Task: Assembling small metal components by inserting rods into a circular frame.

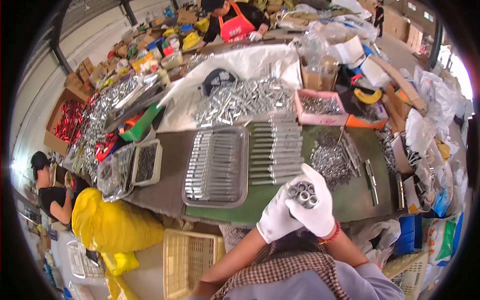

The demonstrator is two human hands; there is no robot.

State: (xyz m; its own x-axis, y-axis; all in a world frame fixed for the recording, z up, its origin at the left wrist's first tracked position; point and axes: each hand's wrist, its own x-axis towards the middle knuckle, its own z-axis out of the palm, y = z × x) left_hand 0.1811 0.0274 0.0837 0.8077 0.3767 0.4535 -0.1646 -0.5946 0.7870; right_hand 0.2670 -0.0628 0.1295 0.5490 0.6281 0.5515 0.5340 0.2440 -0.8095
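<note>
My left hand (276, 216) and my right hand (321, 207), both in white gloves, close together round a bundle of several metal tubes (304, 194), their round open ends facing up. Just beyond them, a column of metal rods with sleeves (286, 150) lies side by side on the green table mat (350, 202). To its left stands a clear tray (245, 187) filled with similar rods in a row. A heap of small metal parts (327, 160) spreads to the right of my hands, with a few loose rods (372, 182) farther right.
A big pile of metal sleeves (250, 100) covers the back, beside a pink box (322, 119) of small parts. On the left are a white tub (159, 167) and a yellow sack (112, 220). A yellow crate (172, 265) stands below the table edge. Two co-workers sit farther off.
</note>
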